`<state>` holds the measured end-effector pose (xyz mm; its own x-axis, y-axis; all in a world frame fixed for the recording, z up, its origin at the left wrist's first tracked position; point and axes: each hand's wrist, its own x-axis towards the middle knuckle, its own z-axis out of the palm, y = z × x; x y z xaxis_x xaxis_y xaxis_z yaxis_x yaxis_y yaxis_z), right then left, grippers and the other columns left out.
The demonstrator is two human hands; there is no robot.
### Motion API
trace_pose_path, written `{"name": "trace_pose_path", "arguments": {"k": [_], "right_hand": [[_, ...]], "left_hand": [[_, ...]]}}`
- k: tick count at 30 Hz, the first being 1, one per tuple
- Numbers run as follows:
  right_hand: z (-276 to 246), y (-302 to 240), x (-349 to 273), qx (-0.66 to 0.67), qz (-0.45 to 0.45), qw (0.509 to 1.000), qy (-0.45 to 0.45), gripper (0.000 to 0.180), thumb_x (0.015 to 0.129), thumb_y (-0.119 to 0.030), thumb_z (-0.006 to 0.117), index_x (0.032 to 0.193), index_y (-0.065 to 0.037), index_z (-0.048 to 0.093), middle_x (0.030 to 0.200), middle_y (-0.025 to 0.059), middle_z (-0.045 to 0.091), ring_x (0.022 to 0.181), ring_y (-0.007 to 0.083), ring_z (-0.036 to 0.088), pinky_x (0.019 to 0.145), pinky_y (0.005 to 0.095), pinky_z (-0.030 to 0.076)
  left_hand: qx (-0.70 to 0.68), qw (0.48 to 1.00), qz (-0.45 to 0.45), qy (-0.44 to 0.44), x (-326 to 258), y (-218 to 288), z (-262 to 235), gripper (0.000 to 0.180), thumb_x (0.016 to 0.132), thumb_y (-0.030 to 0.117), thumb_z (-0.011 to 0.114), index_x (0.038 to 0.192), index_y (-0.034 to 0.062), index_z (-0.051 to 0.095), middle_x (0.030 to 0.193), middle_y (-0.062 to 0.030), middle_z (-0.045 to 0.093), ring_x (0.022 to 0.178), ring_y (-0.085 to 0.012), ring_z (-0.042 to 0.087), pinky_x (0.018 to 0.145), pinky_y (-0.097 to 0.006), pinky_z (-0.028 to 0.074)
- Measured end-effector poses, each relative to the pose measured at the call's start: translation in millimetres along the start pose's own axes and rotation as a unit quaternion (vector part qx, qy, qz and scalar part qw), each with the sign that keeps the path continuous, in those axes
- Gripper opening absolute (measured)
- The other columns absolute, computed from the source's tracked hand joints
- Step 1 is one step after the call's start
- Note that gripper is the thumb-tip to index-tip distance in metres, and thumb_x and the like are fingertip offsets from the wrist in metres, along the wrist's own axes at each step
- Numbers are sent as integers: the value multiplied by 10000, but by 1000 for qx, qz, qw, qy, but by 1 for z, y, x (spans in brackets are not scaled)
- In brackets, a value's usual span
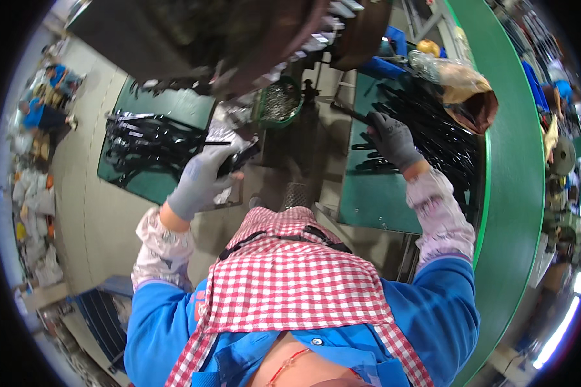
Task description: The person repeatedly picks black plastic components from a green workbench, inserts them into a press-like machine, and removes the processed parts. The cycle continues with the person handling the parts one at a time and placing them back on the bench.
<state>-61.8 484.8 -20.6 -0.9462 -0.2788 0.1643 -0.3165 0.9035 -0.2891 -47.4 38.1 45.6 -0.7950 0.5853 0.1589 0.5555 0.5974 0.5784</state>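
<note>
My left hand [200, 179], in a grey glove, is closed around a black tool-like part [237, 160] held in front of a dark machine [206, 39]. My right hand [394, 138], also in a grey glove, grips a thin black rod [352, 113] above a pile of long black parts [432, 129] on the green table [374, 200] at my right. I wear a blue jacket, patterned sleeve covers and a red-and-white checked apron.
A second green table [155, 187] at my left carries more black parts [142, 145]. A green basket [279, 102] of small metal pieces stands between the tables. A brown bag [471, 97] lies at the right table's far end beside a curved green conveyor [516, 193]. People sit far left [45, 109].
</note>
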Motion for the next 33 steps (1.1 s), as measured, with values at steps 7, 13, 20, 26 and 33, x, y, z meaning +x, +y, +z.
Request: {"name": "trace_pose_path", "arguments": {"k": [7, 13, 20, 26, 33], "right_hand": [[-63, -158, 34, 39, -147, 988, -5, 309, 922, -433, 624, 914, -124, 613, 710, 114, 633, 678, 339, 644, 571, 443, 485], [-60, -203, 61, -16, -102, 988, -114, 370, 950, -477, 576, 906, -112, 613, 690, 123, 639, 664, 341, 652, 578, 451, 498], [-32, -235, 98, 31, -42, 978, -201, 484, 999, -499, 490, 900, -44, 620, 729, 180, 638, 722, 384, 649, 623, 464, 497], [-25, -231, 111, 18, 16, 993, -116, 461, 1005, -475, 520, 957, -30, 634, 781, 161, 626, 732, 347, 641, 690, 423, 515], [-32, -222, 111, -38, -65, 997, 12, 410, 972, -422, 617, 1121, -42, 661, 986, 122, 683, 898, 282, 666, 806, 399, 543]], "left_hand": [[77, 993, 71, -59, 13, -2, -61, 531, 749, 252, 804, 1214, 90, 603, 969, -126, 656, 843, -348, 658, 710, -414, 525], [96, 985, 106, -98, 14, -31, -82, 447, 805, 310, 758, 1163, 92, 603, 940, -96, 654, 838, -309, 671, 698, -398, 532], [234, 938, 238, -96, 34, -74, -94, 521, 832, 358, 716, 1208, 45, 539, 950, -87, 630, 791, -273, 663, 645, -387, 520], [253, 917, 307, -37, 80, -91, -112, 394, 890, 377, 643, 1135, 80, 556, 877, -67, 607, 746, -251, 656, 609, -371, 503], [237, 899, 369, -16, 103, -107, -107, 368, 909, 383, 630, 1097, 77, 553, 842, -72, 597, 703, -254, 654, 589, -368, 500]]}}
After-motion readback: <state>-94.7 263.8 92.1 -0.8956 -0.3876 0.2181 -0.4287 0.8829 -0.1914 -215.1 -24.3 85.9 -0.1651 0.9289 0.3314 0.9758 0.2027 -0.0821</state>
